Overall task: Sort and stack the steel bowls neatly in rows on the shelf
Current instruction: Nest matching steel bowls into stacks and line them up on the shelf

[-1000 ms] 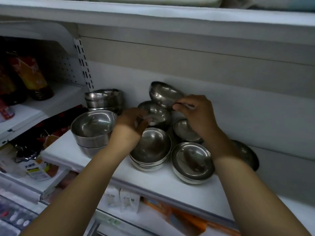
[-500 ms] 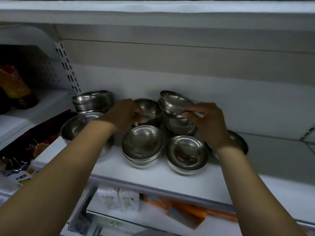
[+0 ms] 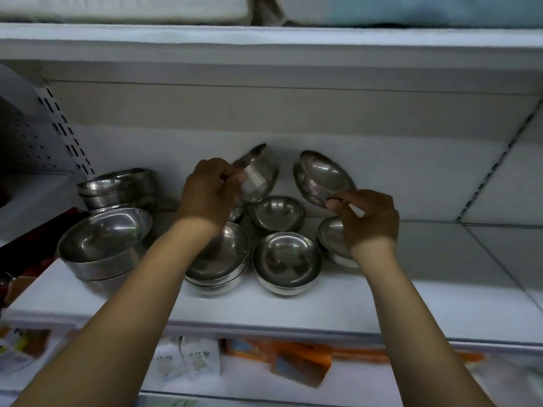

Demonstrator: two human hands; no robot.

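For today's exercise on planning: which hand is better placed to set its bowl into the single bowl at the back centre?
Right hand: its tilted bowl hangs beside the back bowl, while the left hand holds its bowl farther left.

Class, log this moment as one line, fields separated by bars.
left hand: holds tilted bowl | right hand: holds raised bowl by rim | shelf: other bowls unsorted

The single head-worn view faces forward and slightly down, close to the white shelf (image 3: 293, 304), the upper shelf (image 3: 264, 39) overhead, both forearms reaching in from near.
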